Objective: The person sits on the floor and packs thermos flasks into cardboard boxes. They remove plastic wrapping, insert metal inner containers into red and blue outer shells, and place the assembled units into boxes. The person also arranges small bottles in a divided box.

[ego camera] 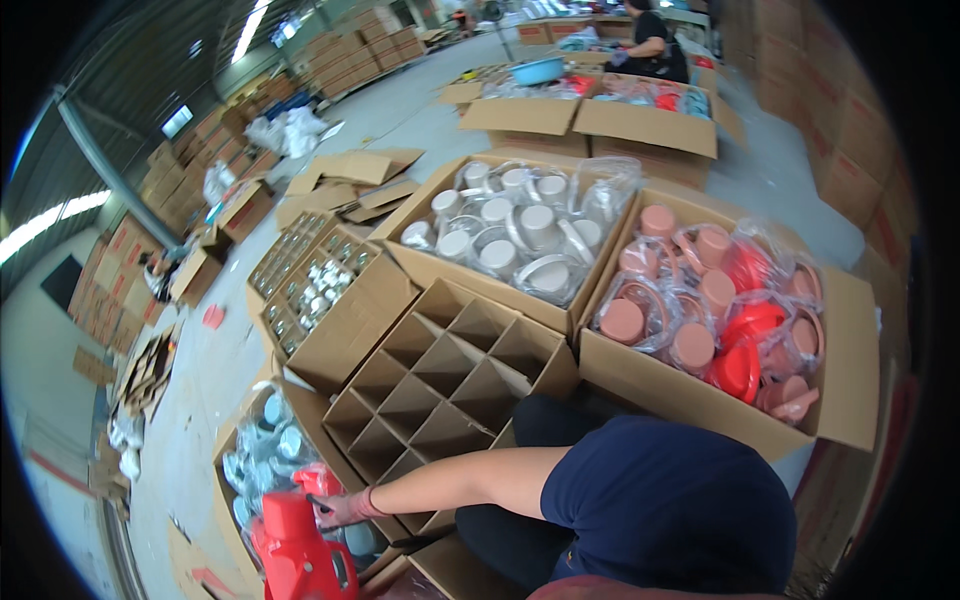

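My right hand (343, 508), in a pinkish glove, reaches across the left box beside the neck of a red plastic jug (296, 551). Behind the jug its fingertips are partly hidden, so the grip is unclear. The jug stands upright near the bottom edge, its handle facing right. My left hand is out of view. Another red plastic piece (319, 480) in clear film lies just beyond the fingers. Light-blue plastic parts (291, 442), bagged, fill the same carton. Under my forearm is a carton with cardboard dividers (437, 424), its visible compartments empty.
Ahead are cartons of bagged white parts (499, 255) and pink and red parts (694, 345). A divided carton of glass-like pieces (322, 281) stands at left, near flattened cardboard (352, 180). A co-worker (649, 45) is beyond a blue basin (537, 70). Stacked cartons line the right.
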Tool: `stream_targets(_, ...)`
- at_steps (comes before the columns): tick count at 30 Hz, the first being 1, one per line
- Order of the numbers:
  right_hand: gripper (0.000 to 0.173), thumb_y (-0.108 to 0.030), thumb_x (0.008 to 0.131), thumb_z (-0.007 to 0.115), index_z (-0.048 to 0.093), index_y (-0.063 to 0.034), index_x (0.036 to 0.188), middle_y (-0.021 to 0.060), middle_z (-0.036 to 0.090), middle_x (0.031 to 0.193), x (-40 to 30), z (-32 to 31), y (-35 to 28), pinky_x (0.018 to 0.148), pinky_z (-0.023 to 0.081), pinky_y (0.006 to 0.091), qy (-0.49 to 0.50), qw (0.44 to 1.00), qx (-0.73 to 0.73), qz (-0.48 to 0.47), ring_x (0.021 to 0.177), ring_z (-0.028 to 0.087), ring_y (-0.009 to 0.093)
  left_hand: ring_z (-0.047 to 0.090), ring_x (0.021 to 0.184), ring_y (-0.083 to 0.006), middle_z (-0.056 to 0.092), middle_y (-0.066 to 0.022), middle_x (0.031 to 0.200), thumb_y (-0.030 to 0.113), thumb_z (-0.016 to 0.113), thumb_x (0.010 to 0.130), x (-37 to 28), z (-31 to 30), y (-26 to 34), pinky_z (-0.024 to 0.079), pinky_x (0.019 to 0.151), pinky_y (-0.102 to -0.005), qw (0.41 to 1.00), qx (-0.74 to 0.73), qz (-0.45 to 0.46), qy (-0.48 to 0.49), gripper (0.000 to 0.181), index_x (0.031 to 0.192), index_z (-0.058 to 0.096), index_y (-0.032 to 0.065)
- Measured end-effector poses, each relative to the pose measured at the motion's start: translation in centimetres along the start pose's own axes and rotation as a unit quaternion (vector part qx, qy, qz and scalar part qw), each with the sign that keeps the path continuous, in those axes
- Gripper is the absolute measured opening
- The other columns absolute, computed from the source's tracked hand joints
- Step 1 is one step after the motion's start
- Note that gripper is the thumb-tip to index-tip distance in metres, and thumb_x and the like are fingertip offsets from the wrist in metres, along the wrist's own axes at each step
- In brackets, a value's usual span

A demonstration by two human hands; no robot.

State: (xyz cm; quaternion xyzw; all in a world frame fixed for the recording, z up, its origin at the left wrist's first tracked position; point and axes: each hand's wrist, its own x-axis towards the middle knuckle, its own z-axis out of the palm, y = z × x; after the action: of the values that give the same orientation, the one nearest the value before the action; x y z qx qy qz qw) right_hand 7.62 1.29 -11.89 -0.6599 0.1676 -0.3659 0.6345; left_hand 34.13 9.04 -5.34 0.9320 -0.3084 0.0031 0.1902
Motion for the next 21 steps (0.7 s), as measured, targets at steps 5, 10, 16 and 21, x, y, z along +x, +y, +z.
stream_targets(5,0.033,-0.027,0.088,0.067,0.060,-0.0069,0.113,0.0029,0.063,0.103,0.1,-2.5,-2.2,0.086,0.048,0.0318,-0.184,0.979,-0.031,-0.082,0.094,0.058,0.015,0.043,0.133,-0.0351,0.044,-0.0199,0.144,0.066,0.053,0.086,-2.4,-5.0,-14.3,0.033,0.111,-0.0450,0.997,0.027,-0.073,0.007,0.074,0.143,0.045,0.0201)
stream_targets(10,0.043,-0.033,0.087,0.066,0.064,-0.0004,0.116,0.0101,0.067,0.113,-0.7,-9.4,-0.8,0.092,0.046,0.0335,-0.050,0.989,-0.140,0.012,0.103,0.060,0.019,0.045,0.129,-0.0356,0.047,-0.0205,0.141,0.064,0.054,0.086,-4.4,-9.2,-14.7,0.035,0.108,-0.0450,0.990,0.008,-0.134,0.035,0.071,0.141,0.047,0.0188)
stream_targets(16,0.036,-0.027,0.092,0.058,0.062,-0.0030,0.118,0.0065,0.066,0.108,-16.4,-15.6,3.7,0.090,0.046,0.0296,-0.029,0.989,0.015,0.142,0.101,0.060,0.016,0.062,0.105,-0.0329,0.065,-0.0177,0.116,0.042,0.059,0.089,-13.0,-4.8,-19.5,0.047,0.093,-0.0420,0.967,-0.022,-0.247,0.061,0.053,0.125,0.056,0.0029)
stream_targets(21,0.048,-0.027,0.082,0.067,0.061,-0.0024,0.122,0.0113,0.067,0.116,-22.1,-25.4,7.7,0.099,0.045,0.0380,0.071,0.941,-0.243,0.223,0.108,0.062,0.025,0.066,0.095,-0.0304,0.068,-0.0193,0.106,0.032,0.065,0.086,-14.7,-4.4,-16.5,0.049,0.087,-0.0386,0.943,-0.153,-0.058,0.290,0.039,0.107,0.065,-0.0010)
